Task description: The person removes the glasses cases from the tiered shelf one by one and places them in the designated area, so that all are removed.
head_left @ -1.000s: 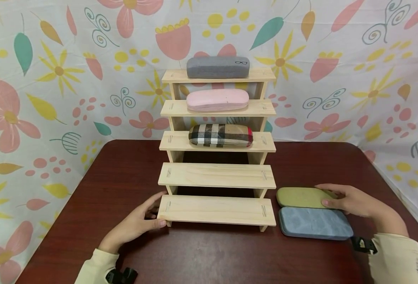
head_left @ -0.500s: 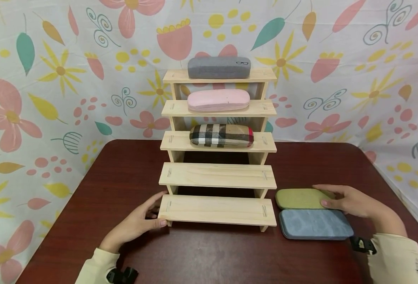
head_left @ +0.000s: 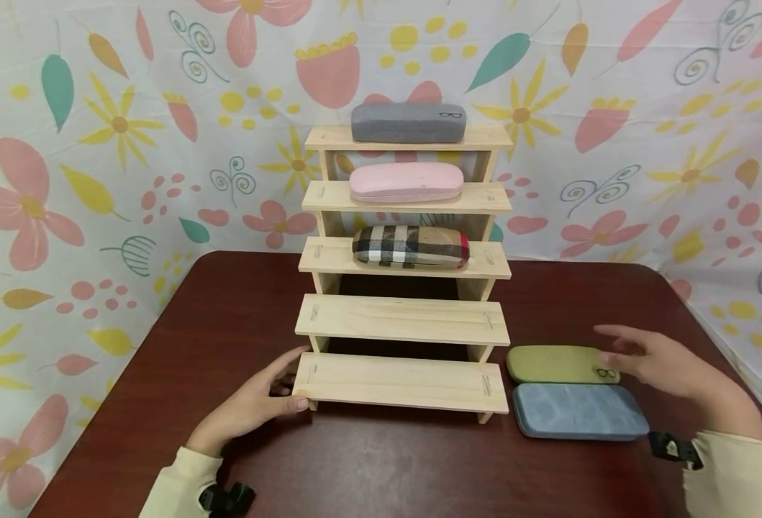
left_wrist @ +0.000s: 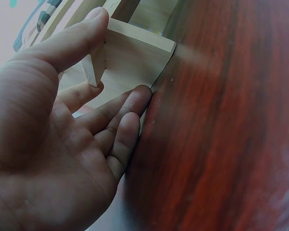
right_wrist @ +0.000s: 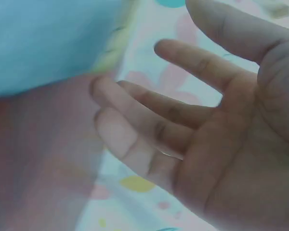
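Note:
A stepped wooden display rack (head_left: 403,316) stands mid-table. My left hand (head_left: 251,403) holds the left end of its lowest step, thumb at the front corner and fingers behind. In the left wrist view, the left hand's fingers (left_wrist: 130,130) lie by the rack's side panel (left_wrist: 135,57). To the rack's right, a green glasses case (head_left: 552,364) lies behind a blue glasses case (head_left: 578,411). My right hand (head_left: 668,363) is at the green case's right end with fingers spread and nothing in its grasp. The right wrist view shows the blue case blurred.
On the rack's upper steps sit a grey glasses case (head_left: 409,122), a pink glasses case (head_left: 406,181) and a plaid glasses case (head_left: 411,247), one per step. Behind the dark red table (head_left: 381,467) hangs a flowered cloth (head_left: 238,93).
My right hand has let go of the green case and drawn back to the right, uncovering its small glasses mark. The left hand keeps its place on the rack. The head view has shifted slightly.

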The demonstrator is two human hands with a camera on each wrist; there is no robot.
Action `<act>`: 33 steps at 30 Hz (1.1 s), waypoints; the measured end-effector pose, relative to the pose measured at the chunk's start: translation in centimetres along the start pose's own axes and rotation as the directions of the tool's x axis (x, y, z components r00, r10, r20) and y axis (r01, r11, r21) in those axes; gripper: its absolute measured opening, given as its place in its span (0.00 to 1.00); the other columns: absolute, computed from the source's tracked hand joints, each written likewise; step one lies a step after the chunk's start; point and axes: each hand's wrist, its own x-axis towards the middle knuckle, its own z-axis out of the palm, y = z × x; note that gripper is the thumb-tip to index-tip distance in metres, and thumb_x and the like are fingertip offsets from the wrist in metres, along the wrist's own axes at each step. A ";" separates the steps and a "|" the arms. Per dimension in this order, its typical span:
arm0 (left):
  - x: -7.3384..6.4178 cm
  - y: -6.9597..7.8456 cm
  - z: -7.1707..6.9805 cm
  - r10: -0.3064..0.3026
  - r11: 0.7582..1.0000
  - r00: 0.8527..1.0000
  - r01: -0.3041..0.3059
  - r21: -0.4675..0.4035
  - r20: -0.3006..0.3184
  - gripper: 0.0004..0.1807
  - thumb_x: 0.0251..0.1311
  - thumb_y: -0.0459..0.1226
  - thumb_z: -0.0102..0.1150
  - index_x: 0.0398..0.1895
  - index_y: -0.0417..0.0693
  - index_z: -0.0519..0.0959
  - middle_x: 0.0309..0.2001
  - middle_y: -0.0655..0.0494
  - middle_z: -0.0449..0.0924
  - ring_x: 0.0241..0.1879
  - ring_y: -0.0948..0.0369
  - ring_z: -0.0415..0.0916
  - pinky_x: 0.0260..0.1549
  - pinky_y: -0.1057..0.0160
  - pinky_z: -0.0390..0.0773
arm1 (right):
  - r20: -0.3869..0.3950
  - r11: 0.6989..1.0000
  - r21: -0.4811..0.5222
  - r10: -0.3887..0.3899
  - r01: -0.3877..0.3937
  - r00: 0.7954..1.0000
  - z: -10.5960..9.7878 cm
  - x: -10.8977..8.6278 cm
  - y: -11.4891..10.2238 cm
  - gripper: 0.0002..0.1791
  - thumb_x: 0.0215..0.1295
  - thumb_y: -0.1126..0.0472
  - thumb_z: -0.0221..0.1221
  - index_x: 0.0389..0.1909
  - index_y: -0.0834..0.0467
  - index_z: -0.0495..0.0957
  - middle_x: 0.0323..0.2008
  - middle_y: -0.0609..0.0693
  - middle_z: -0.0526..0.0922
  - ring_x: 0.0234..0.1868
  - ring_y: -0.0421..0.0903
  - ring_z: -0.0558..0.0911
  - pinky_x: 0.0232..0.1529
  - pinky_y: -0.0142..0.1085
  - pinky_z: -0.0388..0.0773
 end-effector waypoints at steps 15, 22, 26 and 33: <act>0.4 0.2 -0.5 0.019 1.000 1.000 -0.019 0.005 -0.013 0.47 0.63 0.42 0.70 0.80 0.48 0.55 0.58 0.46 0.75 0.56 0.50 0.73 0.48 0.59 0.76 | -0.400 0.961 -0.089 -0.277 0.263 0.874 -2.4 0.9 -14.2 0.25 0.70 0.56 0.64 0.67 0.50 0.76 0.58 0.52 0.78 0.52 0.46 0.78 0.45 0.20 0.65; 0.4 0.2 -0.5 0.007 1.000 1.000 -0.007 -0.022 -0.008 0.47 0.63 0.41 0.70 0.80 0.50 0.55 0.61 0.44 0.73 0.58 0.49 0.72 0.49 0.57 0.76 | -0.355 0.924 -0.025 -0.366 0.382 0.860 -1.9 3.8 -19.3 0.26 0.72 0.57 0.63 0.68 0.54 0.74 0.65 0.54 0.73 0.59 0.57 0.76 0.56 0.47 0.74; 0.4 0.0 -0.4 0.014 1.000 1.000 -0.014 -0.015 -0.009 0.46 0.63 0.41 0.70 0.80 0.48 0.55 0.60 0.44 0.74 0.58 0.49 0.72 0.50 0.57 0.75 | -0.312 0.911 -0.021 -0.397 0.411 0.863 -1.2 5.2 -20.8 0.25 0.73 0.56 0.61 0.68 0.55 0.74 0.61 0.55 0.75 0.56 0.56 0.75 0.54 0.56 0.73; 0.1 -0.2 -0.3 0.011 0.999 1.000 -0.011 -0.051 -0.002 0.47 0.63 0.40 0.70 0.80 0.47 0.54 0.59 0.42 0.74 0.55 0.49 0.74 0.43 0.58 0.80 | -0.294 0.897 -0.053 -0.433 0.438 0.852 -0.3 6.8 -21.8 0.24 0.74 0.55 0.60 0.68 0.57 0.74 0.55 0.57 0.76 0.57 0.58 0.74 0.53 0.58 0.71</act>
